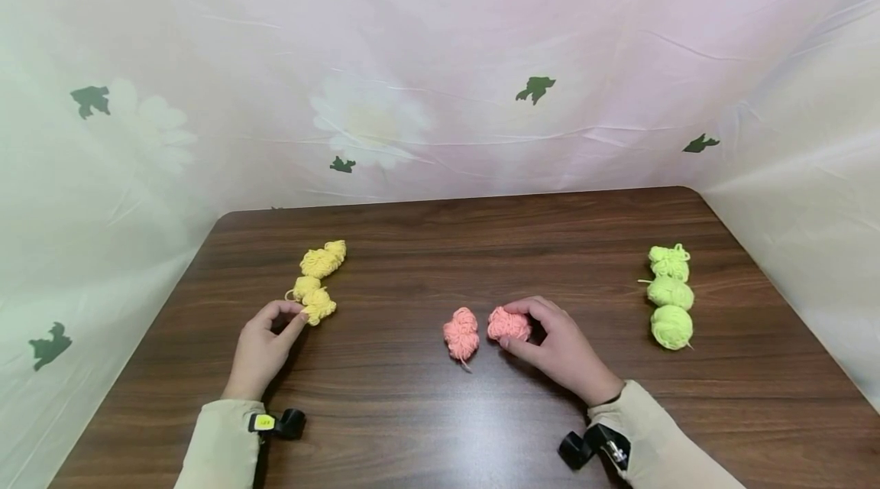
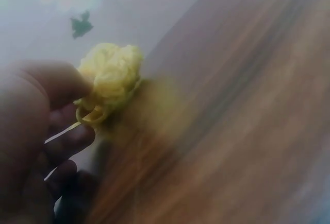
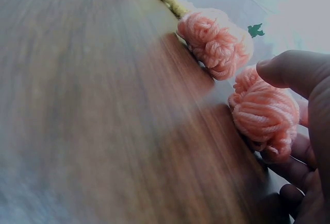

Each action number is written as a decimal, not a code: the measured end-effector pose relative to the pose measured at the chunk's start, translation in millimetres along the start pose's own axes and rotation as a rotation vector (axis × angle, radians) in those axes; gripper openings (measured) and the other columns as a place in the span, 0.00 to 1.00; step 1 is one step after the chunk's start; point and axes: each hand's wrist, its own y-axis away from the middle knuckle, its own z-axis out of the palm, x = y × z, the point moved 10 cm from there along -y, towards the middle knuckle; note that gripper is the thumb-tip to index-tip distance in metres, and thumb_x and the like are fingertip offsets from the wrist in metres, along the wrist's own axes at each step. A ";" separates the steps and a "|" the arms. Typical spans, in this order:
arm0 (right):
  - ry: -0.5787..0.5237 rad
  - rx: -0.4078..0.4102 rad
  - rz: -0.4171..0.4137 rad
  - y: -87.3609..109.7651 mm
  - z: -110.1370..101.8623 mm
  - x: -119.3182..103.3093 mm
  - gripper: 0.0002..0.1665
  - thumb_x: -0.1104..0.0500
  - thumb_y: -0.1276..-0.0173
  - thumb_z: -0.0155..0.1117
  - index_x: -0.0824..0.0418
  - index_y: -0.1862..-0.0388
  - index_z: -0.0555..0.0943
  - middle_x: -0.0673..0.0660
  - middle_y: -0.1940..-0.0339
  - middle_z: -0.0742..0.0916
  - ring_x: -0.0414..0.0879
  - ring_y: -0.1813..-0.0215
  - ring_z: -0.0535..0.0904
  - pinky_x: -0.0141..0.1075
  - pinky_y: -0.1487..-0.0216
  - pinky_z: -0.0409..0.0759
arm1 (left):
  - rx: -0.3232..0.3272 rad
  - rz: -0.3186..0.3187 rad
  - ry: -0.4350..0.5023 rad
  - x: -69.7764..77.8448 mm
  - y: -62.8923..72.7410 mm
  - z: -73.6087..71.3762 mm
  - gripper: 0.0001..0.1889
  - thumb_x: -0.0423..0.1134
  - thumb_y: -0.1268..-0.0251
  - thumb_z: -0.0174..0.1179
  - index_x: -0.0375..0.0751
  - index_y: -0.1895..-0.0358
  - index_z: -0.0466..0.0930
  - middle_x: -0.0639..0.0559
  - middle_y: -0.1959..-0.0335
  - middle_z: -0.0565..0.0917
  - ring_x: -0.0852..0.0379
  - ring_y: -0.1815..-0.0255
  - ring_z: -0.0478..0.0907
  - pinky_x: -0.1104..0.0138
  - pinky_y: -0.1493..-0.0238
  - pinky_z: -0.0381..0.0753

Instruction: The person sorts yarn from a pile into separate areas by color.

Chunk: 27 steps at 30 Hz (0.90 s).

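My left hand (image 1: 260,351) pinches the nearest ball of yellow yarn (image 1: 319,307) between thumb and finger. In the left wrist view this yellow yarn (image 2: 111,72) shows a loose loop below the thumb. Just beyond it lie a small yellow yarn ball (image 1: 306,287) and a longer yellow yarn bundle (image 1: 323,260). Near the middle of the table, my right hand (image 1: 560,348) holds a ball of pink yarn (image 1: 509,325), thumb on the near side and fingers on the far side. A second pink yarn ball (image 1: 461,335), with a short tail, lies just left of it, untouched.
Three green yarn balls (image 1: 670,293) stand in a column on the right side of the brown wooden table (image 1: 412,267). A patterned cloth (image 1: 440,92) hangs behind the table and along both sides. Each wrist wears a small black camera (image 1: 292,424).
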 end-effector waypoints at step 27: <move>0.007 -0.007 0.005 0.0 0.0 0.9 0.23 0.56 0.42 0.79 0.53 0.48 0.83 0.45 0.50 0.85 0.44 0.45 0.79 0.42 0.45 0.75 | 0.228 0.047 0.185 12.0 5.2 -19.1 0.10 0.30 0.31 0.60 0.35 0.50 0.80 0.46 0.57 0.81 0.64 0.58 0.73 0.72 0.55 0.70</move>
